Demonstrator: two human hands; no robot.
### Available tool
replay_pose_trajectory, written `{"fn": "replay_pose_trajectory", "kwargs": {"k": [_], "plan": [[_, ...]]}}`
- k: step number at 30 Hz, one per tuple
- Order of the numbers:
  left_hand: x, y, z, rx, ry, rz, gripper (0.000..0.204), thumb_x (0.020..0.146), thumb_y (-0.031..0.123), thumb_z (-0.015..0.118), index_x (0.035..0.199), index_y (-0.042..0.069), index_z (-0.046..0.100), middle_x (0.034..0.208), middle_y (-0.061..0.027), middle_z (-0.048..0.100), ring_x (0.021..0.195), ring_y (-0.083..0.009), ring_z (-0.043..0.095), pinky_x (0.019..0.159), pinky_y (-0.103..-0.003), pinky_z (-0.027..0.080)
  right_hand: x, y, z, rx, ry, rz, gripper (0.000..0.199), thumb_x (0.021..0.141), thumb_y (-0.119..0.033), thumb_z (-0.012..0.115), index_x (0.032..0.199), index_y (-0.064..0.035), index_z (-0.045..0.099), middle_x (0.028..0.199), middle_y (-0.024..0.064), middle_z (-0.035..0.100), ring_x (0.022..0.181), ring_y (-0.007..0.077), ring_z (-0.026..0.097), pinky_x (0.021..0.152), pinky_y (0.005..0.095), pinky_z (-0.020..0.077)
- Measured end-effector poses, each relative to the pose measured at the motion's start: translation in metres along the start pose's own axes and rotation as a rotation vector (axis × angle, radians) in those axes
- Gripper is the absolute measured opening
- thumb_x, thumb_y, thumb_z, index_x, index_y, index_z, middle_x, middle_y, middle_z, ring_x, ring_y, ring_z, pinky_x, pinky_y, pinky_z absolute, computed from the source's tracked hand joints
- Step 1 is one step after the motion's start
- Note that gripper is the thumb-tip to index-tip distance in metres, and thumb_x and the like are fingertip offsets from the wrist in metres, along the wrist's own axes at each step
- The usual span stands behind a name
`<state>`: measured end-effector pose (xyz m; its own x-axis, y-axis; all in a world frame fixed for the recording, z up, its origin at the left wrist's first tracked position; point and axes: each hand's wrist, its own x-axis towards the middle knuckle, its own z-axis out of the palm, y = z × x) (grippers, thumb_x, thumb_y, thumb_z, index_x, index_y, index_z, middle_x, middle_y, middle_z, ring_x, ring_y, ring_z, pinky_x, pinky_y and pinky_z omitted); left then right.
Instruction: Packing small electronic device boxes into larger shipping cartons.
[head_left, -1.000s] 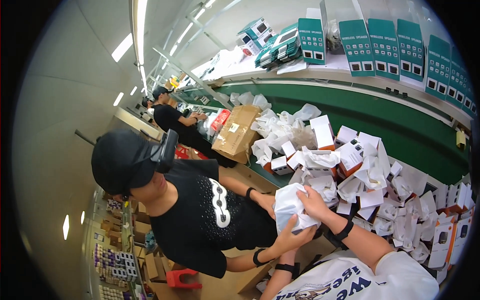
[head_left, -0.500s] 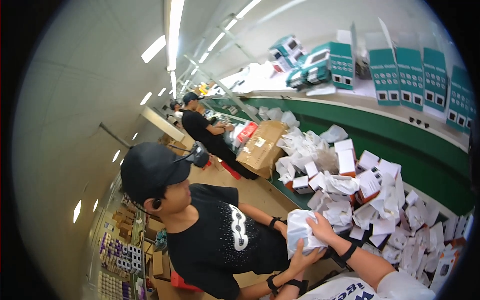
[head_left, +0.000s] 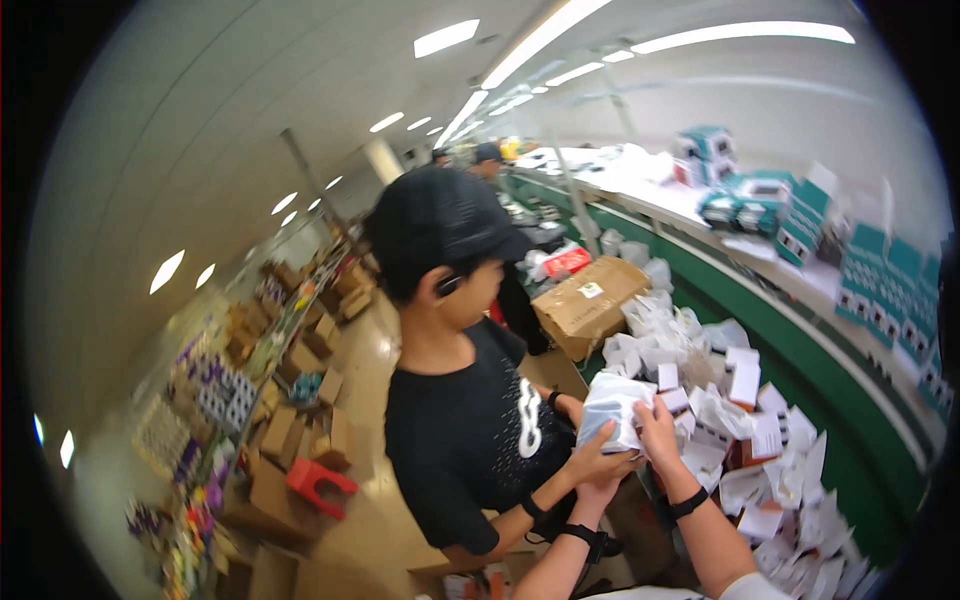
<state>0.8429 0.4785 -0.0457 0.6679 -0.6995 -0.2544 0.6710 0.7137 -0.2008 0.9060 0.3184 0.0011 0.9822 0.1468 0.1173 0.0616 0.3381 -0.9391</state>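
A white plastic-wrapped package (head_left: pixel 612 402), roughly box-shaped, is held up between me and a co-worker in a black shirt and cap. My right hand (head_left: pixel 660 438) grips its right side, fingers closed against the wrapping. Below the package is my left hand (head_left: pixel 600 490), its fingers hidden behind the co-worker's hand (head_left: pixel 592 458) and the package. That co-worker's hand presses the near left side, while the other hand (head_left: pixel 570 408) is at the far left side. Black bands circle both my wrists.
White boxes (head_left: pixel 745 378) and loose white wrapping (head_left: pixel 735 410) heap on the green bench at right. A brown carton (head_left: pixel 590 305) stands beyond. Teal boxes (head_left: pixel 885 280) line the shelf above. A red stool (head_left: pixel 322 488) and open cartons (head_left: pixel 285 435) sit on the floor at left.
The view has swung left, showing more floor and cartons. The co-worker appears farther right. The package stays held by the same hands, and my left forearm now shows more plainly.
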Motion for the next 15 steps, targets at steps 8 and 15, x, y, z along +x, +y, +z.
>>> {"fn": "replay_pose_trajectory", "kwargs": {"k": [8, 15], "plan": [[-0.01, -0.055, -0.092, 0.557, 0.303, 0.769, 0.043, 0.102, 0.041, 0.051, 0.131, 0.01, 0.057, 0.127, -0.0094, 0.062, 0.118, -0.0301, 0.06, 0.101, -0.044, 0.048, 0.015, -0.004, -0.033, -0.113, 0.026, 0.011, 0.031, 0.1, -0.018, 0.058, 0.126, -0.0025, 0.057, 0.108, 0.0068, 0.062, 0.091, 0.0136, 0.061, 0.077, 0.0261, 0.0518], [-0.193, -0.116, -0.15, 1.42, 0.593, 0.634, 0.032, 0.102, 0.033, 0.059, 0.113, 0.004, 0.067, 0.101, -0.0025, 0.069, 0.092, -0.0111, 0.063, 0.08, -0.027, 0.051, -0.111, -0.088, 0.01, -0.33, -0.291, 0.127, 0.017, 0.098, -0.014, 0.05, 0.087, -0.0037, 0.059, 0.07, 0.0026, 0.059, 0.057, 0.0091, 0.055, 0.051, 0.0227, 0.0418]]}}
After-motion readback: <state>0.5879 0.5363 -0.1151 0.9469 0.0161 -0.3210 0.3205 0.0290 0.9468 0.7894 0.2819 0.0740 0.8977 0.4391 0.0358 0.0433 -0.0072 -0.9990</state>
